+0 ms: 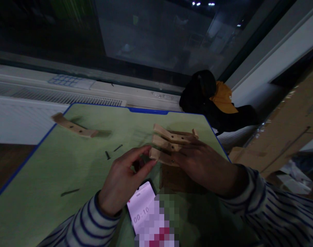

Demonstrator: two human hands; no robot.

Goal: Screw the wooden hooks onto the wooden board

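Three bent wooden slats [160,140] with drilled holes lie side by side in front of me. Between its thumb and fingers, my left hand [124,175] pinches the left end of the nearest slat [158,155]. My right hand [200,164] grips the slats from the right and covers much of their right ends; its fingertips are partly hidden. Below the slats is a brown block or box [177,178], partly in shadow. A separate bent slat [74,128] with two holes lies at the table's far left.
On the green table [43,178] lie a dark bolt [107,155], another thin fastener [118,147] and a thin dark rod [70,192]. A phone [141,206] showing a timer lies near my left wrist. Beyond are a radiator [20,113], a black and orange bag or cap [223,97] and cardboard [287,127].
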